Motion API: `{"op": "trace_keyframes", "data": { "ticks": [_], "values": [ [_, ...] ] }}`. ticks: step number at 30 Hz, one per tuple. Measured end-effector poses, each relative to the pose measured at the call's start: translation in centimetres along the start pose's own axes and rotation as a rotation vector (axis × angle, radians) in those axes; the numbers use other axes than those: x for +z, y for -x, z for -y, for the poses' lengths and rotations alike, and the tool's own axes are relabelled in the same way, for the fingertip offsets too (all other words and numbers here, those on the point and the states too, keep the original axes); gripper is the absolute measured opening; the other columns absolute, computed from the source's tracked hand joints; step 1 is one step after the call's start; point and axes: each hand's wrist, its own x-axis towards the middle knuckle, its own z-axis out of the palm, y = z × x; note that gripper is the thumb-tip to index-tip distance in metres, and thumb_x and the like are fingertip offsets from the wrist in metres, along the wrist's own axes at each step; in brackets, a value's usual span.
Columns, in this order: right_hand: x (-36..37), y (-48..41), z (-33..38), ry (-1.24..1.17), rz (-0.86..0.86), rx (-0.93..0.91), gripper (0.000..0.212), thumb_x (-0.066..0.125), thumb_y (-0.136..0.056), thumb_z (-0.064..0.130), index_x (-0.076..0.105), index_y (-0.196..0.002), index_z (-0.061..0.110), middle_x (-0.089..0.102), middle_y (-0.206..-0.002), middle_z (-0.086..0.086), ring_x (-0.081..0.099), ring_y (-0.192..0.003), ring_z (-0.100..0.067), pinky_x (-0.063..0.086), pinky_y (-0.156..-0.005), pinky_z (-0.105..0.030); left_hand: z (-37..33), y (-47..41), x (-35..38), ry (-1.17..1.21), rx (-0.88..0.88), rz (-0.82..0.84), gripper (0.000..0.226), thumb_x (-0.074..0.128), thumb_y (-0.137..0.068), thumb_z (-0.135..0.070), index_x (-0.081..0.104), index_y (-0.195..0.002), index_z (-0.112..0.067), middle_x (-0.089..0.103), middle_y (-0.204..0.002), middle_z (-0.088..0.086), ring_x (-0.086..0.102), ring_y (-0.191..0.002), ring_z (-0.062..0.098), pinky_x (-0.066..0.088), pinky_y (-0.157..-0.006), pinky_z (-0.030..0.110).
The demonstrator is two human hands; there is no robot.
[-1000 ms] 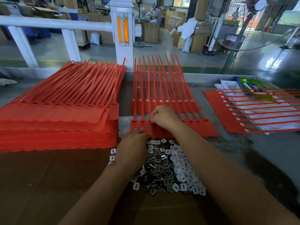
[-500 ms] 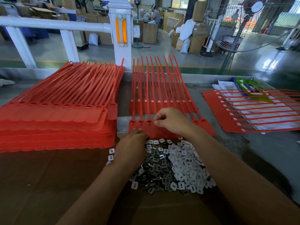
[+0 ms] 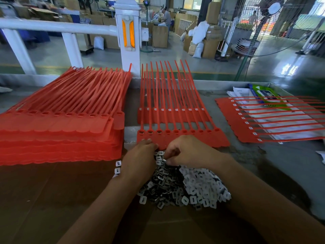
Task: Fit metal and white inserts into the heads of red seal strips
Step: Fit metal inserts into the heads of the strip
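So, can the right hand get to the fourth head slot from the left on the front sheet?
Probably yes. The right hand, pinching a metal insert, is at the near edge of the front sheet, and the fourth slot lies uncovered just beyond its knuckles. The left hand is aside.

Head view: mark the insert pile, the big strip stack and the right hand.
insert pile (image 3: 198,187), head view, white pieces in the heap's middle.
strip stack (image 3: 58,127), head view, flat heads of the top sheet.
right hand (image 3: 190,150), head view, back of the hand.
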Motion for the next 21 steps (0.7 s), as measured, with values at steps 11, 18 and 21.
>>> {"op": "trace_keyframes", "data": {
  "ticks": [11,18,21],
  "values": [
    [1.18,-0.12,0.33,0.075,-0.084,-0.01,0.015,0.07,-0.079,0.025,0.07,-0.091,0.015,0.064,-0.094,0.003,0.054,-0.083,-0.008,0.044,-0.074,-0.023,-0.15,-0.02,-0.17,0.003,0.008,0.01,0.044,0.049,-0.086,-0.009,0.054,-0.128,-0.021,0.046,-0.138,-0.001,0.039,-0.128,0.014,0.033,-0.098,0.025],
    [0.78,0.33,0.28,-0.09,-0.079,-0.04,0.009,0.065,-0.084,0.013,0.06,-0.082,0.019,0.057,-0.073,0.011,0.057,-0.065,-0.004,0.042,-0.057,-0.008,0.0,0.01,-0.07,0.002,0.008,0.016,0.048,0.047,-0.087,-0.007,0.05,-0.132,-0.024,0.039,-0.144,0.0,0.033,-0.133,0.014,0.032,-0.102,0.027],
    [0.9,0.36,0.12,-0.089,-0.067,-0.038,0.01,0.064,-0.085,0.012,0.065,-0.095,0.015,0.057,-0.073,0.011,0.056,-0.065,-0.001,0.038,-0.057,-0.005,-0.08,0.04,-0.08,-0.001,0.006,0.006,0.048,0.047,-0.086,-0.005,0.051,-0.13,-0.024,0.043,-0.141,-0.001,0.038,-0.13,0.015,0.035,-0.098,0.027]
  ]
}}
